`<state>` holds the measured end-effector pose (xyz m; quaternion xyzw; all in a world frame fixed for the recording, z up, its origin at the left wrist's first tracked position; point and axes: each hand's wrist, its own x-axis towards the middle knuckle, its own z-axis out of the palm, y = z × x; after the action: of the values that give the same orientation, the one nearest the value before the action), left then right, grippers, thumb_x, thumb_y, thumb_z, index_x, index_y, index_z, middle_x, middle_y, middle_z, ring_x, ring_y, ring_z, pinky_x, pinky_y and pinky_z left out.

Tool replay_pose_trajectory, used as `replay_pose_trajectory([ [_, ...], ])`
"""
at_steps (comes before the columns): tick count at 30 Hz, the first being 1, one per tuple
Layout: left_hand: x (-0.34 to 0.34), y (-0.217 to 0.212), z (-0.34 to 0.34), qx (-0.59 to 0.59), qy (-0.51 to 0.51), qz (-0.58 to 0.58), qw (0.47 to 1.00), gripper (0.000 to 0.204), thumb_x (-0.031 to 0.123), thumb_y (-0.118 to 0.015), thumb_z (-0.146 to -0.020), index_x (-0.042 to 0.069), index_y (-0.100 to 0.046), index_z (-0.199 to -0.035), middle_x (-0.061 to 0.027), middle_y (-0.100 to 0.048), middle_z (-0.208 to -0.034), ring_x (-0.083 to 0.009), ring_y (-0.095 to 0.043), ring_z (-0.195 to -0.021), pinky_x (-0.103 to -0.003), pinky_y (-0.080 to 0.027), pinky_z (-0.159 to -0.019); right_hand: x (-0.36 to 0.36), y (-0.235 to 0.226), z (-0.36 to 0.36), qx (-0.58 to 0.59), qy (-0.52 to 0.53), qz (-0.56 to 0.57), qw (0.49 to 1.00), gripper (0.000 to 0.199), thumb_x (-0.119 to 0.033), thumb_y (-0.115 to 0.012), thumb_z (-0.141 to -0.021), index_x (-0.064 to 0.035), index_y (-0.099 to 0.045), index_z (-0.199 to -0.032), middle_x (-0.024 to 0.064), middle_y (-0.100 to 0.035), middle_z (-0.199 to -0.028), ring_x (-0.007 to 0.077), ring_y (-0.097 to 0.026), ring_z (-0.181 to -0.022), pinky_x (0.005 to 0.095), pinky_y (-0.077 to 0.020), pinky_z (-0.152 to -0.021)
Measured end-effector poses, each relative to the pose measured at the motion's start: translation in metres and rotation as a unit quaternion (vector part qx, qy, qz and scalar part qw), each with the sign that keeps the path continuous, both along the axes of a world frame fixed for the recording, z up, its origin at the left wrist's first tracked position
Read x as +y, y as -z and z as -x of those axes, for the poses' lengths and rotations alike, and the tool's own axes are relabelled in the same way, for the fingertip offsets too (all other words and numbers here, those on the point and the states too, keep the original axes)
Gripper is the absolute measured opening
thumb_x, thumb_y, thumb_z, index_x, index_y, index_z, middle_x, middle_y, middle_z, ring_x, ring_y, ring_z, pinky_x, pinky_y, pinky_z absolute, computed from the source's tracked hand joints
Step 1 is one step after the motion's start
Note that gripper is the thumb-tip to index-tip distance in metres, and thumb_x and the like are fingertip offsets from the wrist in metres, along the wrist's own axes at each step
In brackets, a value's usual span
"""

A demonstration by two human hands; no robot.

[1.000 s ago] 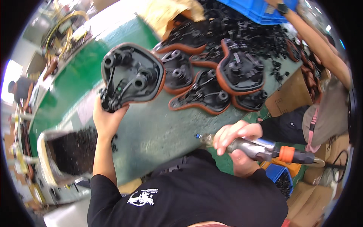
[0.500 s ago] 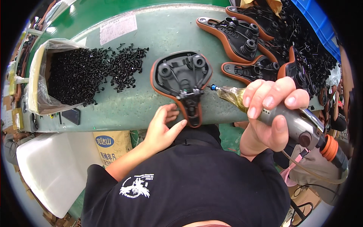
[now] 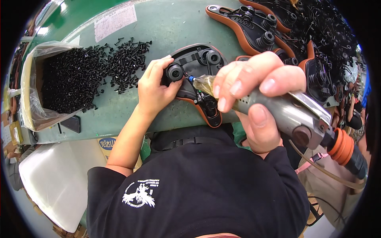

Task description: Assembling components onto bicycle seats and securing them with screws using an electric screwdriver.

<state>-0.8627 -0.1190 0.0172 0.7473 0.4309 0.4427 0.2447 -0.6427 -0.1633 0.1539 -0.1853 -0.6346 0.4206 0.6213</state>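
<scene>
A bicycle saddle [image 3: 191,62] lies upside down on the green bench in front of me, black underside up, with a brown edge and its nose toward me. My left hand [image 3: 156,85] grips the left side of its wide end, fingers over the rim and thumb beside the left round black bumper [image 3: 174,73]. Wrapped in my right hand [image 3: 256,85] is a grey power screwdriver [image 3: 279,119] with an orange collar and a taped front end. Its blue-collared tip [image 3: 191,78] points left, over the saddle just right of that bumper. Whether the tip touches anything cannot be made out.
To the left, a plastic-lined box [image 3: 31,89] spills black screws [image 3: 123,65] onto the bench. A dark phone-like slab [image 3: 71,123] lies by it. More upturned saddles [image 3: 254,31] and a heap of black parts [image 3: 325,29] fill the far right. The screwdriver's hose [image 3: 329,176] trails right.
My left hand has moved from beside the saddle's nose up to its wide left side and taken hold. The screwdriver has come left, its tip now over the saddle. The saddle has turned slightly.
</scene>
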Motion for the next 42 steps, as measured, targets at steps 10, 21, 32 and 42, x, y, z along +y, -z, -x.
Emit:
replay_pose_trajectory([
  [10, -0.005, 0.008, 0.001, -0.036, -0.068, -0.031, 0.997, 0.052, 0.011, -0.092, -0.063, 0.001, -0.073, -0.11, -0.0159, -0.067, -0.113, -0.0346, -0.067, -0.11, -0.044, -0.058, -0.093, 0.019, 0.014, 0.033, -0.073, -0.033, 0.016, 0.997, 0.028, -0.013, -0.066, -0.101, -0.0122, -0.049, -0.123, 0.0134, -0.058, -0.108, 0.0229, -0.065, -0.08, 0.0453, -0.0542, -0.08],
  [21, -0.005, 0.03, 0.004, -0.142, -0.053, 0.002, 0.988, 0.046, 0.004, -0.089, -0.063, 0.002, -0.074, -0.107, -0.01, -0.068, -0.118, -0.0321, -0.066, -0.113, -0.042, -0.055, -0.099, 0.023, 0.034, 0.062, -0.136, -0.014, 0.005, 0.991, 0.028, -0.008, -0.071, -0.099, -0.0108, -0.046, -0.113, 0.0153, -0.062, -0.103, 0.0261, -0.066, -0.077, 0.046, -0.0599, -0.077],
  [32, 0.0, 0.04, 0.002, -0.203, -0.015, 0.01, 0.979, 0.042, 0.006, -0.089, -0.064, 0.002, -0.07, -0.101, -0.0095, -0.068, -0.114, -0.0328, -0.067, -0.114, -0.043, -0.056, -0.098, 0.046, 0.042, 0.075, -0.187, -0.021, 0.049, 0.981, 0.021, -0.002, -0.063, -0.097, -0.0058, -0.049, -0.112, 0.0188, -0.066, -0.096, 0.0267, -0.066, -0.074, 0.0481, -0.0582, -0.077],
  [42, -0.031, 0.005, 0.039, -0.118, 0.066, 0.047, 0.99, 0.038, 0.015, -0.092, -0.073, 0.003, -0.07, -0.101, -0.0126, -0.067, -0.113, -0.0331, -0.065, -0.107, -0.042, -0.055, -0.093, 0.01, 0.003, 0.036, -0.062, -0.08, 0.005, 0.995, 0.036, -0.009, -0.067, -0.093, -0.0085, -0.049, -0.124, 0.0198, -0.063, -0.106, 0.0205, -0.064, -0.068, 0.0391, -0.0556, -0.067],
])
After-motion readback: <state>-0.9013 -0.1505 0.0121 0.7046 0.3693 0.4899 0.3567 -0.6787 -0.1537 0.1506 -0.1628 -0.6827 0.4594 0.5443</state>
